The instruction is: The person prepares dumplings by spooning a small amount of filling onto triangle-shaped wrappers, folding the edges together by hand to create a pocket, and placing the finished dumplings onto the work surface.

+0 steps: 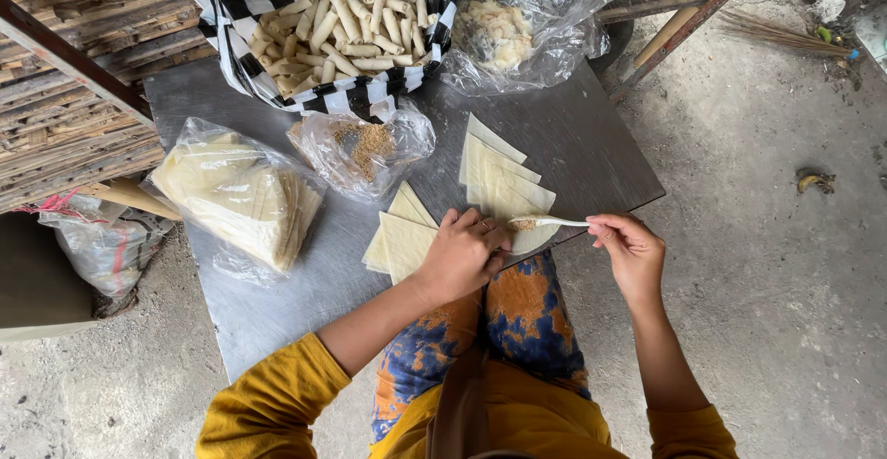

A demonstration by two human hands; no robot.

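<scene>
Metal table (591, 159) on concrete floor (776, 274): R hand (631, 251) grips spoon (554, 223), L hand (459, 256) flat on wrappers (504, 187).

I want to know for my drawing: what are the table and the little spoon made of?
The table looks like metal sheet: grey, dull shine, thin flat edge. The spoon in the right hand looks like white plastic, smooth and thin, though I can't be sure.

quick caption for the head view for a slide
Left hand steadies a wrapper sheet on a metal table while the right hand spoons filling onto it.
</scene>
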